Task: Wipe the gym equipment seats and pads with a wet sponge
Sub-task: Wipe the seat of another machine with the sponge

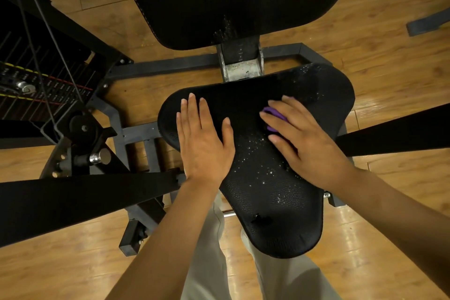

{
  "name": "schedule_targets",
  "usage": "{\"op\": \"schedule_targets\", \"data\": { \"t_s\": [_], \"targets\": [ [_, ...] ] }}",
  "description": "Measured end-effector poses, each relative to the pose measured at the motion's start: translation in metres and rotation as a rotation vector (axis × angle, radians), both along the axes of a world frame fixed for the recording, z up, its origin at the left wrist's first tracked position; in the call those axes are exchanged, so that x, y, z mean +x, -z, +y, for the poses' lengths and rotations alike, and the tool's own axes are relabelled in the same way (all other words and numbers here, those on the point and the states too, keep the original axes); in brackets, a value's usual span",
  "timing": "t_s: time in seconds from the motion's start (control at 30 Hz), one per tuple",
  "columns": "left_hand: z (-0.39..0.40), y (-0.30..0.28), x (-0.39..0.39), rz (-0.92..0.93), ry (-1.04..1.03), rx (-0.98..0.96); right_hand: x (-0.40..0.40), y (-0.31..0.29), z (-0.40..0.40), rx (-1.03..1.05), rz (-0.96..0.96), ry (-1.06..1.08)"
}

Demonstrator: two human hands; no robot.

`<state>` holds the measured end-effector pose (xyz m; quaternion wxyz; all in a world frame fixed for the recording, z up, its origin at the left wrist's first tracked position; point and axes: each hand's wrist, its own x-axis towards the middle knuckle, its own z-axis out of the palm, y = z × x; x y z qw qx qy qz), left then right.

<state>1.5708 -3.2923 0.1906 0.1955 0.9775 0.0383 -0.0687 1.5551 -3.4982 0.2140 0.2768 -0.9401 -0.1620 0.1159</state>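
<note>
On the black seat (pixel 263 178) of the gym machine, both our hands are down. Our left hand (pixel 203 139) lies flat on the left side of the seat, fingers straight and together, palm pressed to the leather and holding nothing. Our right hand (pixel 306 141) covers a purple sponge (pixel 274 117) toward the seat's right side, fingers curved over its top so that only a purple edge shows between them. White specks of water or foam dot the seat between the two hands and down toward its narrow front end, and more speckle the far right corner. Beyond the seat, the black back pad (pixel 219 0) rises from a grey post. A weight stack (pixel 36 90) with cables sits at far left, and the wooden floor (pixel 389 51) shows all around.
</note>
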Motion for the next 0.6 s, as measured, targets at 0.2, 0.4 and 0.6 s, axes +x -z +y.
{"op": "schedule_targets", "data": {
  "t_s": [0.2, 0.4, 0.6],
  "targets": [
    [-0.008, 0.000, 0.003, -0.005, 0.024, -0.065, 0.035, 0.016, 0.004, -0.122, -0.068, 0.043],
    [-0.009, 0.003, 0.002, -0.013, 0.023, -0.031, 0.078, 0.020, 0.015, -0.121, -0.016, 0.338],
    [-0.012, 0.003, 0.002, -0.032, 0.008, 0.011, 0.031, 0.012, 0.006, -0.071, -0.068, 0.187]
  ]
}}
